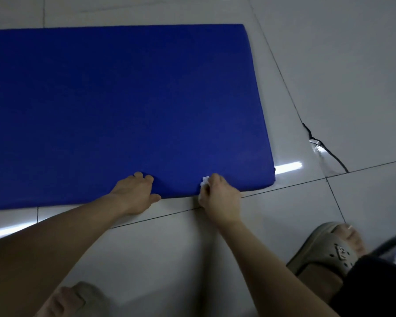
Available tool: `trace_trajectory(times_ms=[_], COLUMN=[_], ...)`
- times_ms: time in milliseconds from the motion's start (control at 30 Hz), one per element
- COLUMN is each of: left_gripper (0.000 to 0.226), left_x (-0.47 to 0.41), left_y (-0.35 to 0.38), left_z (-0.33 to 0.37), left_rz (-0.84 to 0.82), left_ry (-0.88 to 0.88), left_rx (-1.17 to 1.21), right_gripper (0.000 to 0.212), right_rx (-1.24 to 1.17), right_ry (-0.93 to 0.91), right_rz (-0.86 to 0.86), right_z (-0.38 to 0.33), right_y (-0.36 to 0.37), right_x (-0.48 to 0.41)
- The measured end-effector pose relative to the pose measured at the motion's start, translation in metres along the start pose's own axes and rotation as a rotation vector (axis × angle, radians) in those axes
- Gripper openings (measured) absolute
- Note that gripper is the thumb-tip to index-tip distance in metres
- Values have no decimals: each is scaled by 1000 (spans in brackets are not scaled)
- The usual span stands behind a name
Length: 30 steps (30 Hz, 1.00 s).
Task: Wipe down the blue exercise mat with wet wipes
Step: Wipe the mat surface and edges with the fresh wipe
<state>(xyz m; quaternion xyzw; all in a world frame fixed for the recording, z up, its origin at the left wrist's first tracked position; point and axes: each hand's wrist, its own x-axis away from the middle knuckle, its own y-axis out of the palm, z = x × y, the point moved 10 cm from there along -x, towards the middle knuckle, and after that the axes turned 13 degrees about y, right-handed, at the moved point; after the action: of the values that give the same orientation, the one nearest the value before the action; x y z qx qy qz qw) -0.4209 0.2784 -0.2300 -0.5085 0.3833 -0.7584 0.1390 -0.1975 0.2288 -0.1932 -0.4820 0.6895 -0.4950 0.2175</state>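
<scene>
The floor (329, 65) consists of large glossy pale-grey tiles with dark grout lines. A dark jagged crack (322, 147) runs across one tile to the right of the mat, and bright strip-light reflections (288, 167) show on the glaze just beside the mat's near right corner.

The flat rectangular blue foam exercise mat (124, 106) lies directly on the floor. Its right end, with rounded corners, is in view; its left part runs out of the picture.

The left hand (135, 193) rests on the near edge of the mat. Its fingers (144, 177) are bent, close together, with the tips down on the blue surface. The thumb lies along the mat's near edge at floor level. Whether this hand grips the edge or only presses on it cannot be told.

The right hand (222, 197) is at the same near edge, to the right of the left hand and apart from it. Its fingers are curled and clamped on a crumpled white wet wipe (205, 181), which touches the mat at the edge.

A grey-beige perforated slipper (329, 250) on a foot stands on the floor at lower right. A second, blurred slipper (82, 296) appears at the bottom left. A dark garment (375, 287) covers the lower right corner.
</scene>
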Motion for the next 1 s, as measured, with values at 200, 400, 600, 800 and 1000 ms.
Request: trace_trajectory(times_ms=[200,400,600,800,1000], left_gripper=[58,56,54,57,54], left_x=[0,-2,-2,-2,-2], left_y=[1,1,3,2,2], left_z=[-1,0,-1,-5,-2], left_rz=[-7,-17,-17,-4,-11], left_ry=[-3,3,-7,-13,18], left_rx=[-6,-14,-28,-26,-30], right_gripper=[22,22,26,26,18], right_rx=[46,-29,14,224,149], right_ry=[330,353,149,-222,-31], right_rz=[78,66,-79,-281,-103], right_z=[118,95,6,-91,-8], right_y=[-62,-38,9,69,10], right_x=[-48,-37,-10,28,-9])
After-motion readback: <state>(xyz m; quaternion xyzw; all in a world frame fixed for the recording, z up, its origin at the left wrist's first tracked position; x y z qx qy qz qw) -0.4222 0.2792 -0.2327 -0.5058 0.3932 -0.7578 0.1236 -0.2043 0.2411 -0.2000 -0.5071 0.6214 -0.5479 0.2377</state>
